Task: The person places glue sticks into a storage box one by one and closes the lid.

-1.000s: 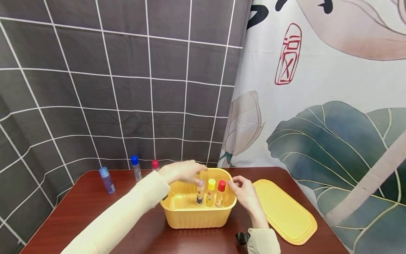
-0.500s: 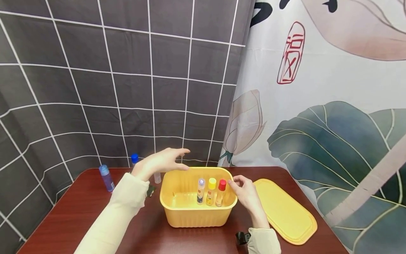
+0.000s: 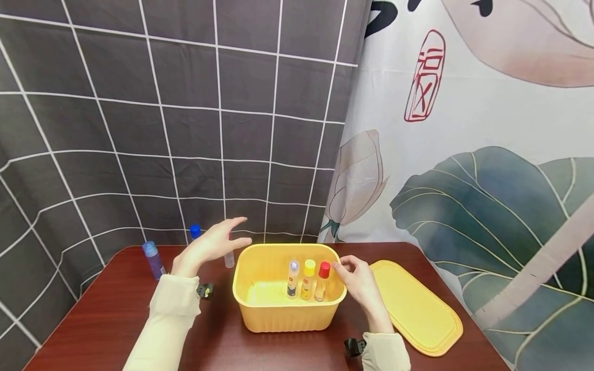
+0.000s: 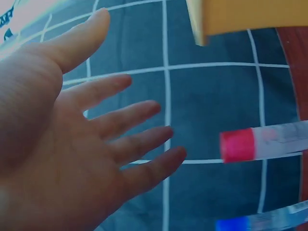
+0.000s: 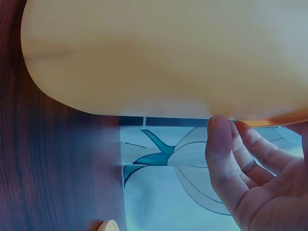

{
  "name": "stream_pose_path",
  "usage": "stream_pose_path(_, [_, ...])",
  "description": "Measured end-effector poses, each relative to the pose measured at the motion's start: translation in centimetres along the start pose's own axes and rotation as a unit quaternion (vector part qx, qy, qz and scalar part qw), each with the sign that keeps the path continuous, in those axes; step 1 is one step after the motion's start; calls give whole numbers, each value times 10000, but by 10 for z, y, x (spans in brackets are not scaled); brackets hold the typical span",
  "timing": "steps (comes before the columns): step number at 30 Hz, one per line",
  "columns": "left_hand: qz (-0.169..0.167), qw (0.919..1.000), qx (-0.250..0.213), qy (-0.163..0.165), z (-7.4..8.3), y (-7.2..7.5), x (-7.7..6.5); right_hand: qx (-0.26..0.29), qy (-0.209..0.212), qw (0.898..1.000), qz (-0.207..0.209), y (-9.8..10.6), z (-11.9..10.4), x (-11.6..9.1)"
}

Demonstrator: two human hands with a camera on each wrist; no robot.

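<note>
My left hand (image 3: 211, 247) hovers with spread fingers left of the yellow plastic bin (image 3: 287, 319). Behind it stands a clear bottle with a pinkish-red cap (image 4: 238, 144), partly covered in the head view. Beyond the fingertips in the left wrist view, that bottle is apart from the palm. A blue-capped bottle (image 3: 195, 231) is half hidden by the same hand. With thumb and fingers, my right hand (image 3: 359, 283) pinches the bin's right rim. Inside the bin, a lilac-topped bottle (image 3: 292, 281), a yellow-capped bottle (image 3: 307, 282) and a red-capped bottle (image 3: 322, 283) stand in a row.
A purple bottle with a light blue cap (image 3: 154, 261) stands at the table's far left. The flat yellow lid (image 3: 417, 309) lies right of the bin on the dark red table (image 3: 93, 330). Grey checked cloth (image 3: 185, 129) hangs behind.
My left hand has come up out of the bin and moved left, away from the lilac-topped bottle, towards the bottles on the table. The right hand stays at the rim.
</note>
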State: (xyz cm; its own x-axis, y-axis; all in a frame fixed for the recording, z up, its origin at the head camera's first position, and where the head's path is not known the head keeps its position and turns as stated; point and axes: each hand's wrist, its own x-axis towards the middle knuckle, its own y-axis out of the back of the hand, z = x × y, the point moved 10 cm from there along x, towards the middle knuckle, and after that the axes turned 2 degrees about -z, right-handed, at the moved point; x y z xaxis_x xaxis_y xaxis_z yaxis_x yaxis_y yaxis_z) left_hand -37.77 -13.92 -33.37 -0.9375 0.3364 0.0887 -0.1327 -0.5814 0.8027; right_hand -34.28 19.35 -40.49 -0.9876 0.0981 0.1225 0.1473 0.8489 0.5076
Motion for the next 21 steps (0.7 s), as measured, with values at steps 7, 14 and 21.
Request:
stream_pose_path(7, [875,9961,-74,-26,-23,2,2,28,24,10000,18,0,0,0])
stream_pose_path(14, [1510,9883,-220,-61,-46,-1,1,52,45,10000,31,0,0,0])
stream_pose_path(21, [1913,9809,-339,34,-64,-7,-1,41,92,9999,40,0,0,-1])
